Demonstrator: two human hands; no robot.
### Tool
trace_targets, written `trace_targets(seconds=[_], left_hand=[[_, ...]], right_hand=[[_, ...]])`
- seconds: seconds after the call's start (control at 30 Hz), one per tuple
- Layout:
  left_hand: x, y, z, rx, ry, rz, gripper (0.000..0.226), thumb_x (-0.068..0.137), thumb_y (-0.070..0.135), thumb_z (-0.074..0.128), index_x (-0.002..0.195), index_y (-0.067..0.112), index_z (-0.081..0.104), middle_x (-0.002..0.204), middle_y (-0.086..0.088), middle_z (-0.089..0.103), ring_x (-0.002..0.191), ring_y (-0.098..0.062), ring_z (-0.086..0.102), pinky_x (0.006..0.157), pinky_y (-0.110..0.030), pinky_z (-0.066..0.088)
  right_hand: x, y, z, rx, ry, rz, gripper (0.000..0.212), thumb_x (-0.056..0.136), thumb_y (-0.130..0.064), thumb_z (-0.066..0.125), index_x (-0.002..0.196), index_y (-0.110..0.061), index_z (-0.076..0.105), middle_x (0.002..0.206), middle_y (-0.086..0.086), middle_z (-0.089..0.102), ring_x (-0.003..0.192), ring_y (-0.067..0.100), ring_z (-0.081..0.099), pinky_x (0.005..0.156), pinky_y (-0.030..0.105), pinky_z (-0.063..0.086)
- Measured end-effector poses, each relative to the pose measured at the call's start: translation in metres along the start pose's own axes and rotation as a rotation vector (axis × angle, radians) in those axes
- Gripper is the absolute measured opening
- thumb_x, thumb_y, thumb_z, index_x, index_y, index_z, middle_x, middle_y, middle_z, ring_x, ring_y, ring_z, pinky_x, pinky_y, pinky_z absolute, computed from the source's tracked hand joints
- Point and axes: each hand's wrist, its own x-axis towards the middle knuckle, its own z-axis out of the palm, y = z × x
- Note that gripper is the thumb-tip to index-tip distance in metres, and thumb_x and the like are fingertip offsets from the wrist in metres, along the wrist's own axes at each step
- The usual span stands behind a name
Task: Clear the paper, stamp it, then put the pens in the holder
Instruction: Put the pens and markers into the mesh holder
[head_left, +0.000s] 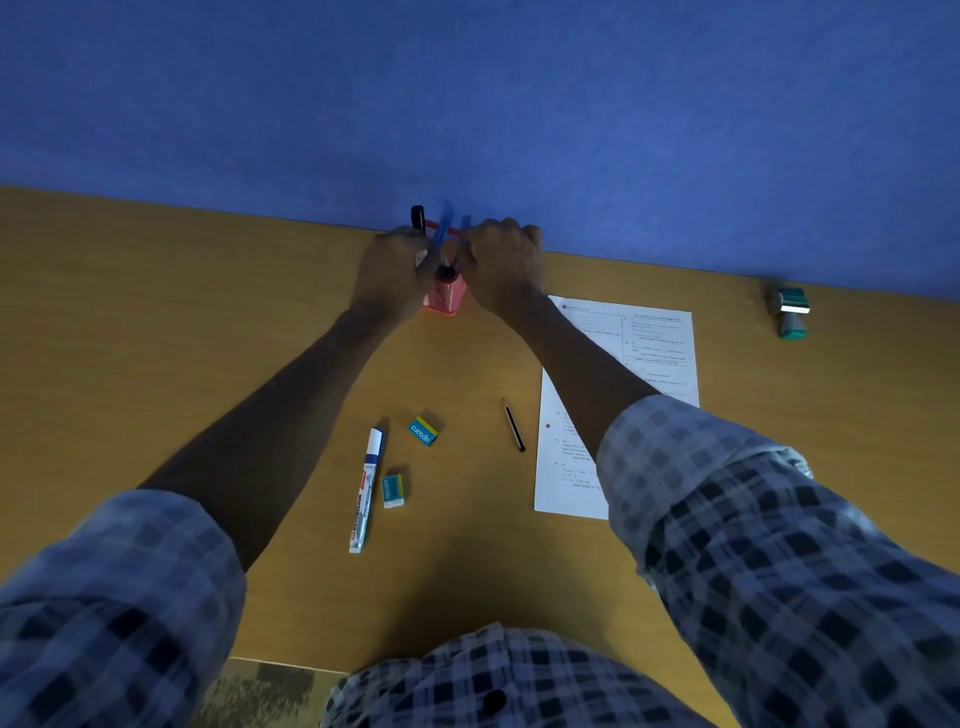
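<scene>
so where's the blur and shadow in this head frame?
Head view: motion blur on the blue pens above the pink holder between both hands; dim overall, with a dark body shadow on the desk near the bottom edge; wide-angle bending tilts the desk's far edge.

Blue wall (467, 93), wooden desk (156, 322), possibly speckled floor (270, 691)
</scene>
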Motion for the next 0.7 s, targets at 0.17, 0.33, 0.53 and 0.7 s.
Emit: trace_targets(seconds=[0.17,0.33,0.53,0.7], left_hand=[[-0.012,-0.002,-0.008,0.07,0.102,-0.037,0.03,0.091,0.028,0.053,0.093,0.002,0.069,0.089,-0.015,0.065,0.087,-0.029,0.057,0.069,-0.031,0.038],[-0.041,-0.01,-0.01,0.039,0.127,-0.158,0.025,0.09,0.026,0.061,0.095,0.003,0.071,0.087,-0.011,0.067,0.076,-0.023,0.061,0.064,-0.031,0.046],[-0.089,-0.017,-0.01,0.058,-0.06,-0.378,0.019,0.084,0.027,0.066,0.091,0.012,0.074,0.081,-0.006,0.072,0.078,-0.024,0.067,0.073,-0.031,0.051],[-0.129,-0.019,-0.016,0.007,-0.151,-0.484,0.017,0.077,0.021,0.074,0.09,0.01,0.075,0.081,-0.007,0.073,0.08,-0.023,0.069,0.077,-0.029,0.053]], right_hand=[[-0.021,0.006,0.003,0.128,0.171,0.002,0.025,0.094,-0.022,0.052,0.111,-0.012,0.067,0.098,0.006,0.072,0.094,0.025,0.063,0.083,0.034,0.041],[-0.054,0.013,0.007,0.177,0.226,0.056,0.018,0.086,-0.013,0.061,0.101,-0.01,0.07,0.089,0.006,0.072,0.086,0.026,0.066,0.083,0.033,0.043],[-0.094,0.008,0.016,0.244,-0.014,0.019,0.024,0.088,-0.019,0.062,0.11,-0.013,0.07,0.099,0.003,0.072,0.092,0.021,0.065,0.089,0.038,0.049],[-0.126,-0.01,0.029,0.274,-0.237,-0.004,0.026,0.087,-0.026,0.063,0.11,-0.015,0.071,0.105,0.001,0.071,0.097,0.021,0.064,0.092,0.036,0.044]])
